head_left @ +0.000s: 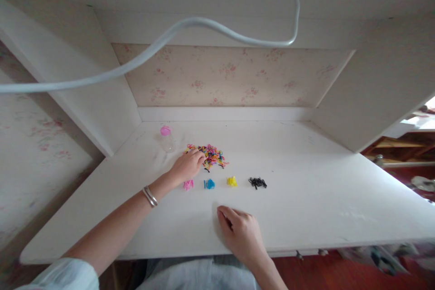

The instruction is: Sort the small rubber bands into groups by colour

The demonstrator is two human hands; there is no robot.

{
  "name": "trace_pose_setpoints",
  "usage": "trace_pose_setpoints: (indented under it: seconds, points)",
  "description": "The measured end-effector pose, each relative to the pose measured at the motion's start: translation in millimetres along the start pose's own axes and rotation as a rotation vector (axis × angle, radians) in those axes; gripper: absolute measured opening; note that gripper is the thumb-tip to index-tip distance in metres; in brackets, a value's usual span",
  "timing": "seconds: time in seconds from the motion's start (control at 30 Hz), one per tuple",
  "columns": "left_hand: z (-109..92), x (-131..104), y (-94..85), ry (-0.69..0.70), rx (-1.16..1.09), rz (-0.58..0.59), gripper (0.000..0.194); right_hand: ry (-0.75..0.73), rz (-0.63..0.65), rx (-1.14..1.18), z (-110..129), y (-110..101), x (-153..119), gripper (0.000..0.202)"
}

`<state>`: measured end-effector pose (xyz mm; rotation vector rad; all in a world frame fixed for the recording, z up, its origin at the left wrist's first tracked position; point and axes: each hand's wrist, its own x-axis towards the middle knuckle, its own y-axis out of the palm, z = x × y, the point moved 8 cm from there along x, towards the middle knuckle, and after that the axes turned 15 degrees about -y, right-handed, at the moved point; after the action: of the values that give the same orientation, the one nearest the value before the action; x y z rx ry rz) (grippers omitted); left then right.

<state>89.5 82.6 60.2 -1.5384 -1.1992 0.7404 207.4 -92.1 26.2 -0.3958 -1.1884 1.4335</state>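
A mixed pile of small colourful bands (213, 155) lies on the white desk. My left hand (189, 164) is at the pile's left side, fingers pinched together; whatever is between the fingertips is too small to make out. In a row nearer me sit a pink heap (188, 185), a blue heap (210, 184), a yellow heap (232, 181) and a black heap (257, 183). Below the yellow heap, my right hand (242, 232) rests near the desk's front edge, its fingers curled in; their inner side is hidden.
A clear container with a pink lid (165, 131) stands at the back left of the white desk (306, 208). A white cable (204, 22) crosses the upper view. Side panels flank the desk, with flowered wallpaper (227, 74) behind it.
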Motion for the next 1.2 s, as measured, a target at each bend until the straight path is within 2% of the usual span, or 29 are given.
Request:
trace_pose_setpoints:
  seconds: [0.17,0.33,0.4,0.6,0.77,1.03,1.1,1.2]
  points:
    - [11,-19,-15.3,0.072,0.031,0.093,0.025,-0.016,-0.015,-0.020,1,-1,0,0.032]
    - [28,-41,-21.1,0.110,0.071,0.192,0.023,-0.010,-0.001,-0.029,1,0,0,0.032]
    - [37,-47,-20.0,0.065,0.085,0.189,0.022,-0.008,0.010,-0.033,1,1,0,0.032]
    - [67,-56,-7.0,-0.182,0.112,0.130,0.022,-0.012,0.036,-0.044,2,3,1,0.033]
    - [68,-61,-1.2,-0.243,0.080,0.118,0.026,0.002,0.050,-0.036,0,5,1,0.033]
    - [63,-60,1.9,-0.235,-0.062,0.150,0.024,0.005,0.067,-0.036,-1,7,0,0.032]
    - [63,-60,-2.5,-0.218,-0.121,0.141,0.024,0.007,0.065,-0.033,-1,7,0,0.031]
    - [64,-63,-19.4,-0.213,-0.194,0.052,0.025,0.013,0.073,-0.032,-1,7,0,0.031]
